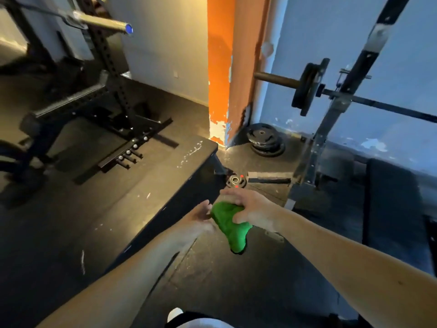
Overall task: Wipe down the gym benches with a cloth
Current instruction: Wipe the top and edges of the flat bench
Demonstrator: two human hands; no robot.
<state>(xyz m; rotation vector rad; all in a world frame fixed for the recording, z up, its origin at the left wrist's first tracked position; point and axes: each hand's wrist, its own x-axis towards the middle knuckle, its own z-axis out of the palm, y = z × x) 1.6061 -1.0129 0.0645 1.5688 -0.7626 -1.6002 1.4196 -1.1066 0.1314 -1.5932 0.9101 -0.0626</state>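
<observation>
The green cloth is bunched in the right hand, whose fingers and thumb curl round its upper part while a loose tail hangs below the palm. The cloth is held in the air just off the right edge of a black bench marked with white smears, above the dark floor. The left hand reaches in from the left with its fingers straight and relaxed, fingertips at the cloth's left edge. Both bare forearms stretch forward, converging at the cloth. A second dark bench lies to the right.
</observation>
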